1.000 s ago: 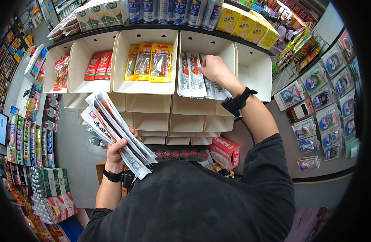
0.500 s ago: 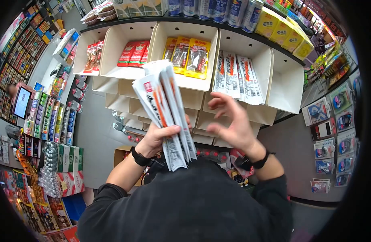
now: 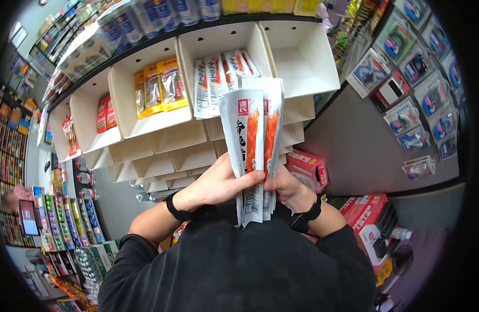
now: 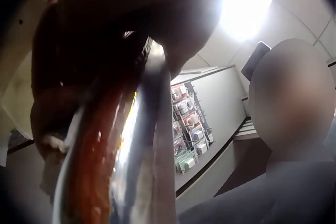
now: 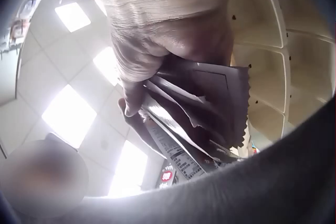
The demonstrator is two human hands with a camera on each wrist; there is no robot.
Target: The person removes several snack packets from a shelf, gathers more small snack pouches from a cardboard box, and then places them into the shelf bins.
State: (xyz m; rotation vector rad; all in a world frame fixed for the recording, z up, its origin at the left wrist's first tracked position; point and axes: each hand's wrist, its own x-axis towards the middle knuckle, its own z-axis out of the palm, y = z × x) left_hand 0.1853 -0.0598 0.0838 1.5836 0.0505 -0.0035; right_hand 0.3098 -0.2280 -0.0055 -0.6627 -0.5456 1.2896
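Note:
Several long white and orange packets (image 3: 252, 138) stand upright in a bundle in front of the chest. The left hand (image 3: 216, 182) grips their left side, thumb across the front; the right hand (image 3: 289, 188) holds the right side, its thumb close to the left thumb. In the left wrist view, a shiny packet (image 4: 100, 161) lies in the dark, shadowed hand. The right wrist view shows the packets' jagged ends (image 5: 226, 103) under the palm (image 5: 173, 40). Similar packets (image 3: 211, 78) lie in a cream bin (image 3: 191, 44) behind the bundle. Most fingers are hidden behind the packets.
Left of that bin, others hold yellow packets (image 3: 172, 86) and red packets (image 3: 107, 113). Cans (image 3: 159, 13) line the shelf above. Hanging goods (image 3: 432, 93) cover the right wall; red boxes (image 3: 367, 221) stand at the lower right.
The right hand has left the bin and come back to the bundle, which both hands now hold. The bundle has moved right and turned more upright; the head view has shifted.

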